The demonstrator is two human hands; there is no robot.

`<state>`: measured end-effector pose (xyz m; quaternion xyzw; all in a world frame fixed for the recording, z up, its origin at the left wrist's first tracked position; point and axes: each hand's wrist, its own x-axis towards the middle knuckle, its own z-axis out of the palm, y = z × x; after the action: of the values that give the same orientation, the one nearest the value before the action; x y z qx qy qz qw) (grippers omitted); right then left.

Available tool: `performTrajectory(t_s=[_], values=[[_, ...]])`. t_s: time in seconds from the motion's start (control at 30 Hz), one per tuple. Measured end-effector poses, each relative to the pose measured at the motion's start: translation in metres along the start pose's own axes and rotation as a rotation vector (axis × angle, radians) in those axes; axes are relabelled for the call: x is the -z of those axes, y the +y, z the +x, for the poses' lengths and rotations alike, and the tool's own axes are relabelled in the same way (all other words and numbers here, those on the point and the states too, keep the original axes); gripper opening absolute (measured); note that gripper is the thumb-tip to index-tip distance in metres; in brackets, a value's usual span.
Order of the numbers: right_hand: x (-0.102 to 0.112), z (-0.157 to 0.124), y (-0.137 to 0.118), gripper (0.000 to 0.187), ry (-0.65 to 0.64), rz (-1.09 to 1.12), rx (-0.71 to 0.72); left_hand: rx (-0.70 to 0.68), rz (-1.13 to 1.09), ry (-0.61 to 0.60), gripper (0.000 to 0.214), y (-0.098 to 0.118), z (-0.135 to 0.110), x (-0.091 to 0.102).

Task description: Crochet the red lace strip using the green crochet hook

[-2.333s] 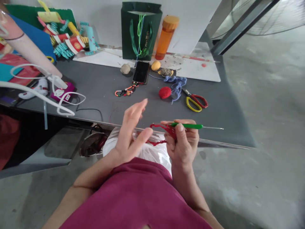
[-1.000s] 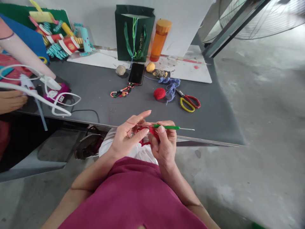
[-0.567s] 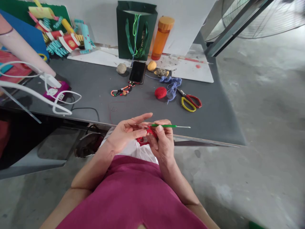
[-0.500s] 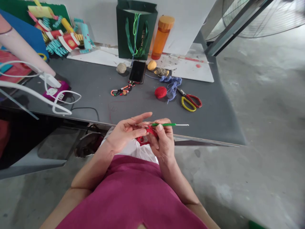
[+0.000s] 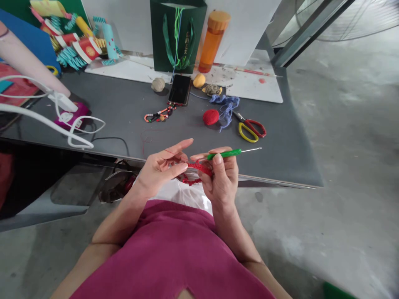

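Observation:
My right hand (image 5: 222, 176) is closed round a green-handled crochet hook (image 5: 229, 153) whose metal tip points right over the table's front edge. My left hand (image 5: 162, 168) pinches a small piece of red crochet work (image 5: 197, 169) between thumb and fingers, its index finger stretched out with a thin red thread across it. Both hands meet just in front of the grey table (image 5: 131, 120). A red yarn ball (image 5: 211, 116) lies on the table beyond them.
Scissors with yellow and red handles (image 5: 251, 128), blue yarn (image 5: 227, 106), a black phone (image 5: 180, 89), a bead string (image 5: 158, 114), a green gift bag (image 5: 177, 35) and an orange bottle (image 5: 212, 40) are on the table. White cables (image 5: 68, 124) and another person's arm (image 5: 29, 62) are at left.
My left hand, open and spread at first, has closed in on the red work. The hook has tilted up slightly and shifted right. The view has moved a little.

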<state>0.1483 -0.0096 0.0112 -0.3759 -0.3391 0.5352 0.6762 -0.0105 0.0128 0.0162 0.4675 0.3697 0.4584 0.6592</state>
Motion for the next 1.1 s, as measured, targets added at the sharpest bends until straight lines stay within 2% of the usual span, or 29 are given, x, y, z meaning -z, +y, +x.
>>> performTrajectory(t_s=[0.33,0.67,0.93,1.1], values=[[-0.0015,0.0006,-0.0027,0.031,0.026,-0.122,0.053,-0.035,-0.006,0.004,0.044,0.0004,0.001,0.0013],[-0.0007,0.0009,-0.0025,0.028,-0.013,-0.083,0.069,0.007,-0.041,0.004,0.047,-0.003,0.001,0.0034],[-0.0015,0.0006,-0.0027,0.028,0.008,-0.123,0.086,-0.032,-0.07,-0.026,0.044,-0.0013,0.0002,0.0033],[-0.0008,0.002,-0.0004,0.023,-0.053,-0.077,0.142,-0.058,-0.069,-0.027,0.048,-0.0016,0.0004,0.0029]])
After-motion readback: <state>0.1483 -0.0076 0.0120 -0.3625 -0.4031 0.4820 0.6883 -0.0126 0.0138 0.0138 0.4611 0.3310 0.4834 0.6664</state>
